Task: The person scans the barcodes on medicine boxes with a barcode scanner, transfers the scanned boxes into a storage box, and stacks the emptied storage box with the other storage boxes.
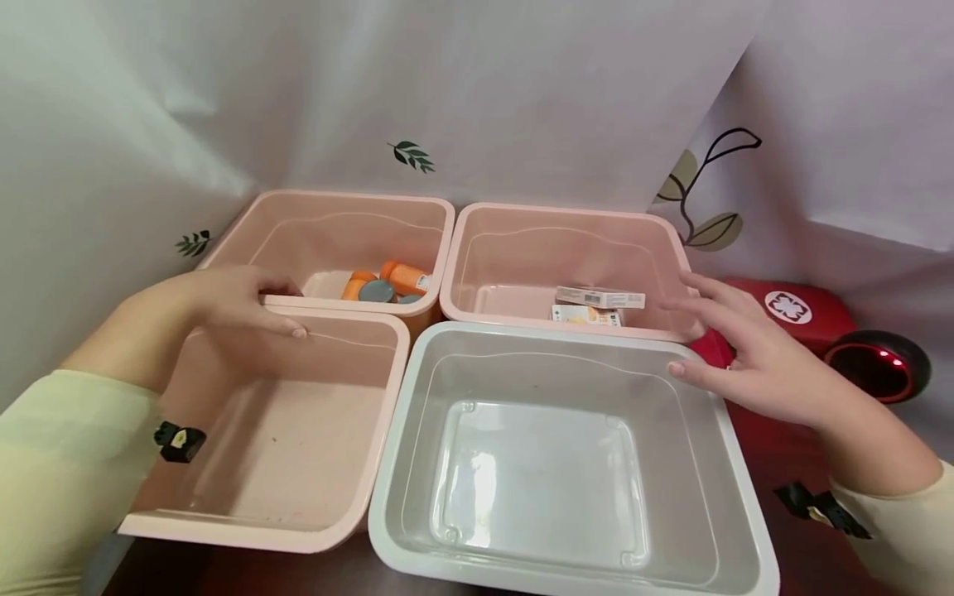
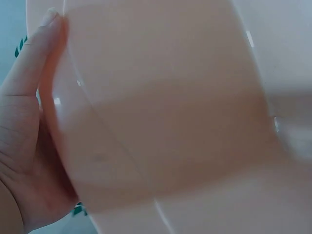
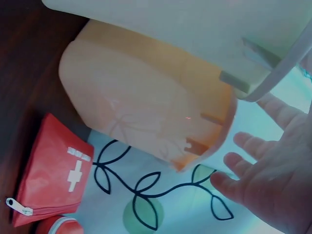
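My left hand (image 1: 231, 302) grips the far rim of the front-left pink bin (image 1: 298, 447). Its thumb lies inside that bin and the other fingers reach over the rim toward the back-left pink bin (image 1: 320, 236). In the left wrist view the thumb (image 2: 36, 58) presses the inner side of the pink wall. My right hand (image 1: 753, 356) hovers with spread fingers near the right ends of the back-right pink bin (image 1: 551, 244) and the grey-white bin (image 1: 537, 472). Nothing is in it. In the right wrist view its fingers (image 3: 243, 168) are apart, beside the bin rims.
Orange bottles (image 1: 406, 277) with grey lids lie in the back-left bin. Small medicine-like boxes (image 1: 599, 298) lie in the back-right bin. To the right are a red case (image 1: 820, 314) and a round black device (image 1: 879, 367) with red lights. A zipped red pouch (image 3: 53, 170) shows a white cross.
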`<state>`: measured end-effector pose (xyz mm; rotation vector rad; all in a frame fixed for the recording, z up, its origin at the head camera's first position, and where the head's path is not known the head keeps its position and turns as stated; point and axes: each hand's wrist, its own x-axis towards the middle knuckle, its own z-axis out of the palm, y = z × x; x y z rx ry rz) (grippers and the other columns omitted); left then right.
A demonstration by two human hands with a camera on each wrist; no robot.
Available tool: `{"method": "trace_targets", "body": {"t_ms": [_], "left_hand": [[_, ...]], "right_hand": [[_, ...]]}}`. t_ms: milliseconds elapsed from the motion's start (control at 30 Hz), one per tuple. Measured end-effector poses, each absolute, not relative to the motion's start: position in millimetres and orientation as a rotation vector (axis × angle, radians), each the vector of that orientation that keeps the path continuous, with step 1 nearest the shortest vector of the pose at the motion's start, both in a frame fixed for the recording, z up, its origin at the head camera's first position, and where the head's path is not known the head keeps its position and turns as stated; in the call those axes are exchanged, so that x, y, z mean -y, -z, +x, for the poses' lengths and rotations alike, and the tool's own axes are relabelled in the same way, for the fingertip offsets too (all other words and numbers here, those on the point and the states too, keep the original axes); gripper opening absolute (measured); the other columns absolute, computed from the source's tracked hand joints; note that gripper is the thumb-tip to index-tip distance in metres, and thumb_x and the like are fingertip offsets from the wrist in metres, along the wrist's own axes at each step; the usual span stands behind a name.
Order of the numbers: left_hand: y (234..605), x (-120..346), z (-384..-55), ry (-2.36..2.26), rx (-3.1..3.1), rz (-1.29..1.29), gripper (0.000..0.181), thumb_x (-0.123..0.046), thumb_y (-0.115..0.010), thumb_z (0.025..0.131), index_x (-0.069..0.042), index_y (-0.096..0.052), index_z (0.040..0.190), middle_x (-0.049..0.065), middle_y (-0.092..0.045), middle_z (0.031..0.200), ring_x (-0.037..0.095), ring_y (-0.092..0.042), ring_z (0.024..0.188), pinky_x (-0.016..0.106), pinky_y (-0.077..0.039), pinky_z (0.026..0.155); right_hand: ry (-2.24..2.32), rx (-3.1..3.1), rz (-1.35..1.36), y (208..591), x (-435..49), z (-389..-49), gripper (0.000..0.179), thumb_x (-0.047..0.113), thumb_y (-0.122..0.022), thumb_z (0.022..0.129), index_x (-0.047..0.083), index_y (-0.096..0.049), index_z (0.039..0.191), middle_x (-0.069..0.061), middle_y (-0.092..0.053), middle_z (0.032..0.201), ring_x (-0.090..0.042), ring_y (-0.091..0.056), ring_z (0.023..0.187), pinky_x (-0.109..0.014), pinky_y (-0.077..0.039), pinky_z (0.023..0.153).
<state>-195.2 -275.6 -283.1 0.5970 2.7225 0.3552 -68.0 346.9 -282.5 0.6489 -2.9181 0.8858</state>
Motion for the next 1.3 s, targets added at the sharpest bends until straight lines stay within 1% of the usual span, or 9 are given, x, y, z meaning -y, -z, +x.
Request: {"method": "trace_targets", "body": {"t_ms": [167, 300, 367, 433, 600, 833, 1000, 1100, 1300], "left_hand": [[275, 266, -194, -0.290, -2.723, 0.709, 0.057, -0.047, -0.091, 0.083, -0.011, -0.073, 0.123, -0.003, -0.071, 0.103, 0.019, -0.062, 0.091, 0.045, -0.051, 0.084], [252, 256, -185, -0.355, -2.703, 0.757, 0.051, -0.043, -0.085, 0.092, -0.010, -0.072, 0.129, 0.003, -0.073, 0.119, 0.027, -0.067, 0.106, 0.052, -0.053, 0.094], [234, 248, -175, -0.449, -2.702, 0.772, 0.048, -0.039, -0.080, 0.097, -0.010, -0.071, 0.134, 0.006, -0.071, 0.129, 0.030, -0.067, 0.117, 0.057, -0.052, 0.099], [215, 235, -160, -0.545, -2.706, 0.792, 0.044, -0.036, -0.077, 0.101, -0.013, -0.069, 0.138, 0.003, -0.069, 0.135, 0.029, -0.064, 0.124, 0.058, -0.050, 0.102], [189, 186, -114, -0.539, -2.822, 0.902, 0.051, -0.044, -0.076, 0.100, -0.019, -0.065, 0.143, 0.000, -0.065, 0.140, 0.026, -0.059, 0.130, 0.056, -0.046, 0.104], [210, 133, -58, -0.431, -2.901, 0.904, 0.069, -0.049, -0.073, 0.100, -0.011, -0.053, 0.154, 0.015, -0.053, 0.154, 0.039, -0.047, 0.144, 0.063, -0.040, 0.113], [223, 121, -28, -0.406, -2.912, 0.969, 0.078, -0.052, -0.076, 0.097, -0.010, -0.049, 0.158, 0.013, -0.051, 0.157, 0.037, -0.049, 0.144, 0.060, -0.041, 0.114], [234, 116, -18, -0.426, -2.950, 0.996, 0.082, -0.051, -0.077, 0.095, -0.008, -0.048, 0.158, 0.017, -0.049, 0.158, 0.039, -0.047, 0.146, 0.058, -0.039, 0.116], [264, 111, -1, -0.463, -2.956, 0.940, 0.088, -0.051, -0.077, 0.096, -0.006, -0.041, 0.163, 0.025, -0.032, 0.168, 0.048, -0.030, 0.155, 0.061, -0.033, 0.119]], "right_hand": [[-0.888, 2.954, 0.618, 289, -347, -61, 0.082, 0.024, -0.092, 0.080, 0.019, -0.056, 0.154, -0.013, -0.025, 0.173, -0.048, -0.021, 0.154, -0.086, -0.031, 0.097], [-0.893, 2.899, 0.665, 294, -342, -50, 0.079, 0.022, -0.094, 0.079, 0.025, -0.059, 0.150, -0.012, -0.020, 0.175, -0.047, -0.016, 0.157, -0.088, -0.026, 0.100], [-0.896, 2.867, 0.682, 295, -340, -42, 0.080, 0.021, -0.095, 0.078, 0.029, -0.060, 0.149, -0.010, -0.018, 0.176, -0.045, -0.014, 0.157, -0.088, -0.023, 0.103], [-0.888, 2.845, 0.708, 297, -338, -32, 0.085, 0.020, -0.096, 0.076, 0.029, -0.059, 0.152, -0.010, -0.016, 0.176, -0.046, -0.013, 0.158, -0.089, -0.021, 0.102], [-0.907, 2.863, 0.672, 299, -335, -11, 0.092, 0.019, -0.097, 0.074, 0.032, -0.056, 0.155, -0.006, -0.013, 0.177, -0.044, -0.013, 0.158, -0.091, -0.025, 0.095], [-0.875, 2.828, 0.721, 308, -332, 2, 0.091, 0.015, -0.096, 0.073, 0.028, -0.057, 0.155, -0.008, -0.012, 0.178, -0.047, -0.013, 0.156, -0.086, -0.020, 0.106], [-0.914, 2.836, 0.738, 312, -332, 3, 0.091, 0.010, -0.091, 0.073, 0.028, -0.057, 0.155, -0.006, -0.012, 0.178, -0.047, -0.017, 0.154, -0.086, -0.030, 0.095], [-0.929, 2.846, 0.743, 316, -334, 2, 0.088, 0.007, -0.086, 0.075, 0.027, -0.055, 0.156, -0.006, -0.011, 0.178, -0.049, -0.017, 0.153, -0.084, -0.033, 0.090], [-1.080, 2.859, 0.778, 320, -337, 2, 0.082, 0.001, -0.072, 0.083, 0.027, -0.052, 0.158, -0.004, -0.002, 0.179, -0.043, -0.006, 0.159, -0.090, -0.024, 0.095]]}}
